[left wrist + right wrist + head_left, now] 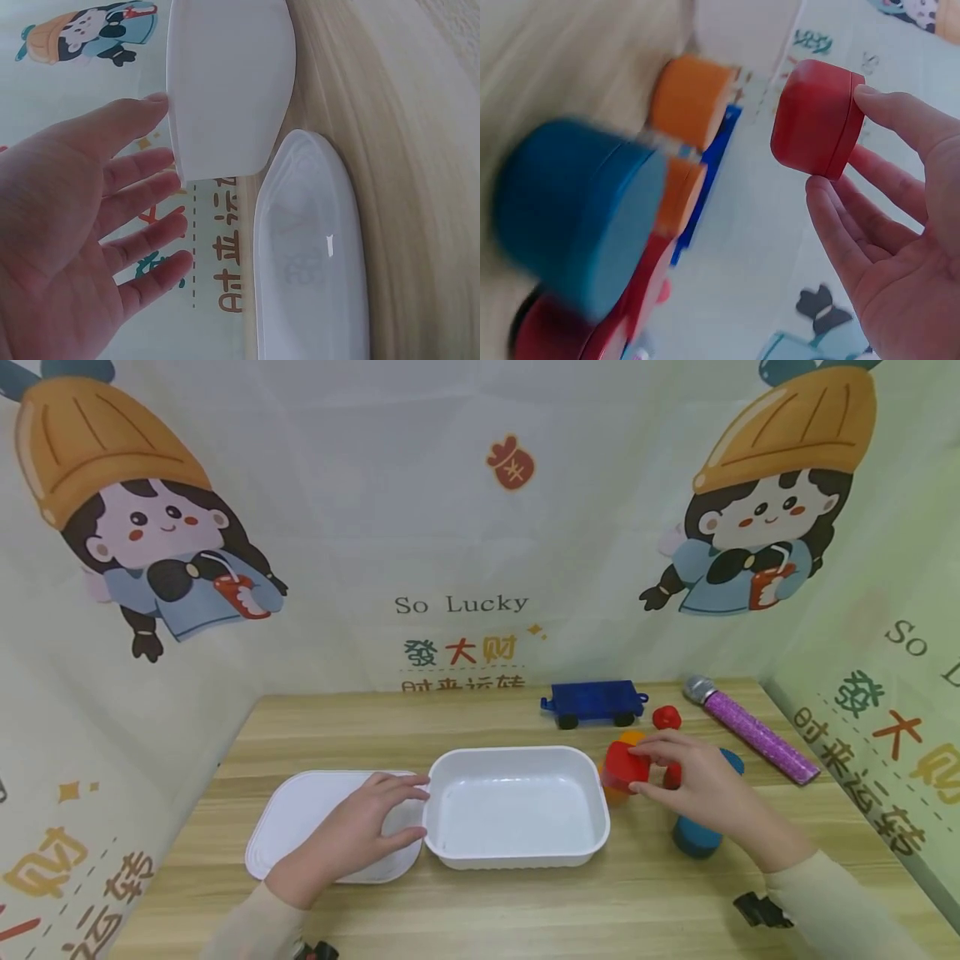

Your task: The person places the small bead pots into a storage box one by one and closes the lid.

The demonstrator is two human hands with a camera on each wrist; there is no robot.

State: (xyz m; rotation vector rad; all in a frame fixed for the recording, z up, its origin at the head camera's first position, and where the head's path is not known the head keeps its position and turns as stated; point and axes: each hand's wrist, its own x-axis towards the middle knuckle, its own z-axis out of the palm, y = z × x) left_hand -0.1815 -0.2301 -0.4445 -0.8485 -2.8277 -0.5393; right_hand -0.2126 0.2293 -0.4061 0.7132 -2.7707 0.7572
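Note:
My right hand pinches a small red lidded box between thumb and fingertips, raised just off the right end of a white plastic tub. At the tub's left end, my left hand has its fingers loosely extended, fingertips at the rim. The inside of the tub shows no contents. A white lid lies partly beneath my left hand. Near and under the right hand are a blue lidded box, orange boxes and red ones, partly hidden by the hand in the head view.
At the back of the wooden table stands a blue toy wagon. A small red object lies to its right. A purple glittery toy microphone lies at the right edge. Printed cloth walls enclose the back and sides.

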